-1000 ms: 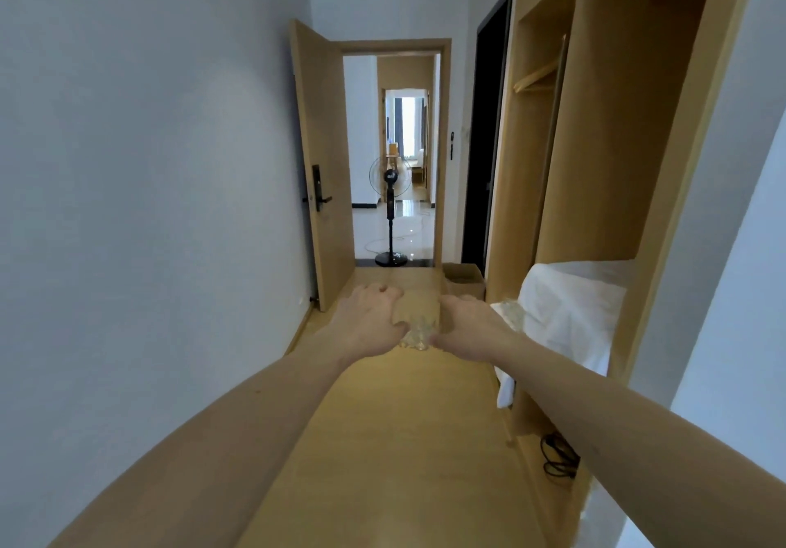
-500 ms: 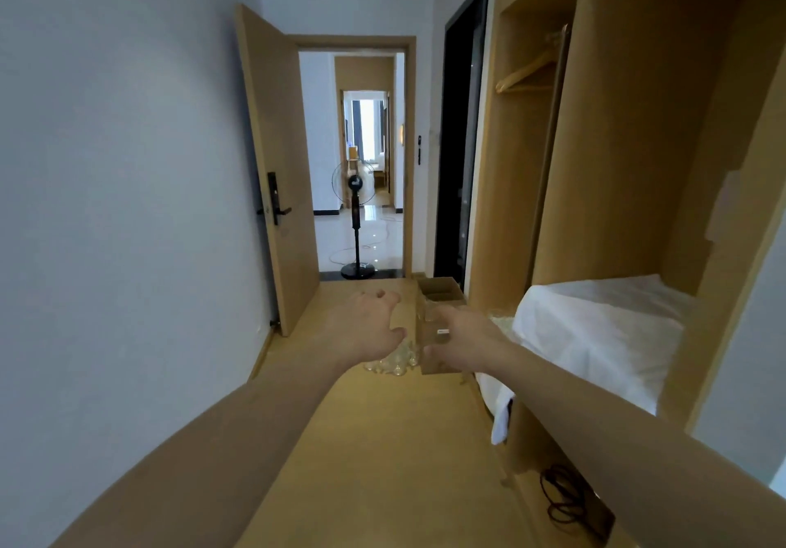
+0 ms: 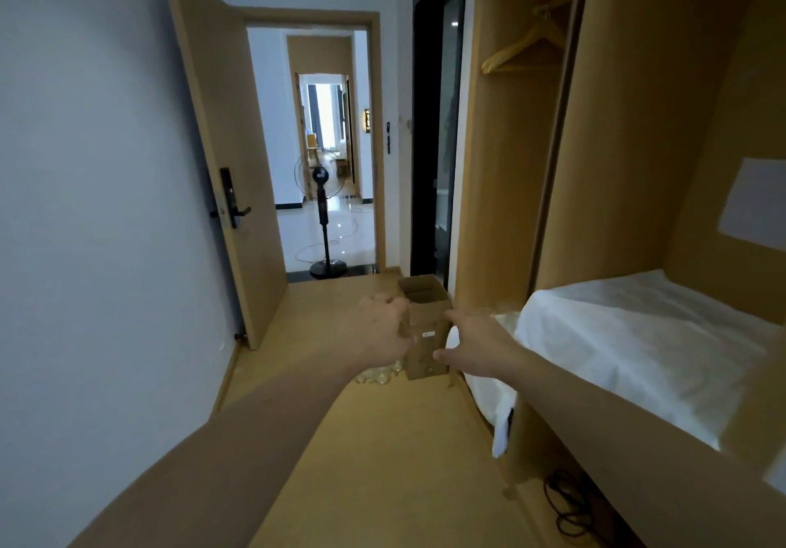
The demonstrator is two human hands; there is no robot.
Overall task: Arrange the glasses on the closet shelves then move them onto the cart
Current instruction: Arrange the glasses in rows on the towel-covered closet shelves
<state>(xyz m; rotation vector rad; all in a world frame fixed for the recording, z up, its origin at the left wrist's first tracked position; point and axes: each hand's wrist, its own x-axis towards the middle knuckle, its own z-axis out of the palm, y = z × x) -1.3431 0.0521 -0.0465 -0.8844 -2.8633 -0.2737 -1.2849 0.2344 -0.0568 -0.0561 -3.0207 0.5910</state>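
While I watch from far away, I see both arms reach out over the wooden floor (image 3: 383, 462). On the left there is a plain wall (image 3: 93, 164) and an open door (image 3: 225, 143) with a dark handle. Past the doorway stands a fan (image 3: 322, 215) on a shiny floor.

The left hand (image 3: 383, 334) has curled fingers, and it seems to touch the left side of a brown cardboard box (image 3: 425, 326). I cannot tell if it really grips it. Just below that hand, a bunch of clear glasses (image 3: 378, 374) peeks out. I cannot tell if the hand holds them or if they stand on the floor.

The right hand (image 3: 472, 345) is spread wide, with its fingers on the right side of the box.

I think the glasses are hard, smooth, slippery and easy to break. I would hold each one around its side, gently but firmly, and not bang them together. The box looks light and a bit bendy.

On the right is the closet (image 3: 616, 122), with a hanger (image 3: 527, 47) up high. A white cloth (image 3: 629, 343) covers a low shelf and hangs over its front edge. Black cables (image 3: 570, 509) lie below it.
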